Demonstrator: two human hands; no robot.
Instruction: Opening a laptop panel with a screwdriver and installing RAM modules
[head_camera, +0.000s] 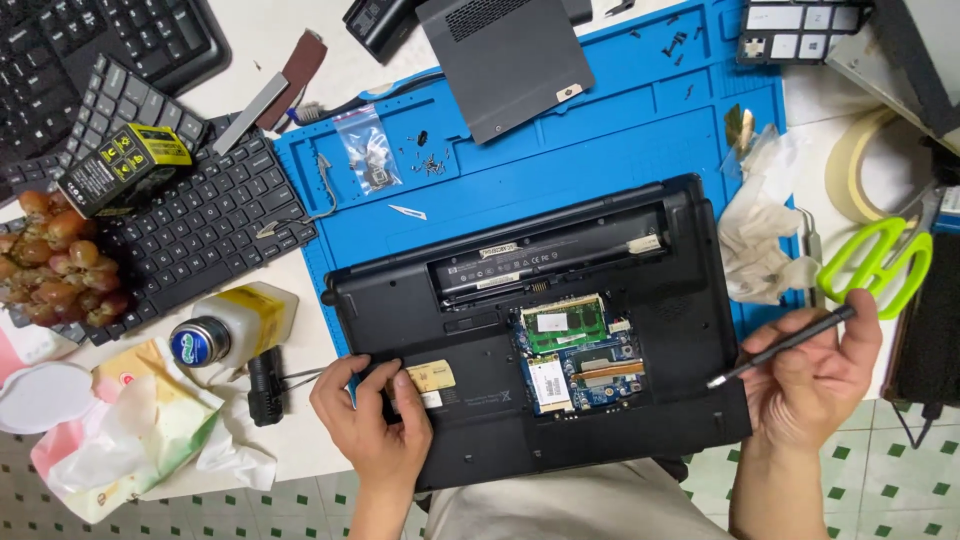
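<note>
We steady the upturned black plastic laptop (560, 330), lying at the blue mat's six o'clock, with our left hand (375, 420), fingers spread flat on its case, gripping nothing. Our right hand (815, 375), at three o'clock, pinches a slim black screwdriver (785, 345), tip aimed toward the exposed green circuit boards (575, 350).

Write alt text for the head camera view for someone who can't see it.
A black laptop lies upside down on a blue mat, circuit boards exposed. The left hand rests on its base; the right hand holds a thin black screwdriver.
</note>
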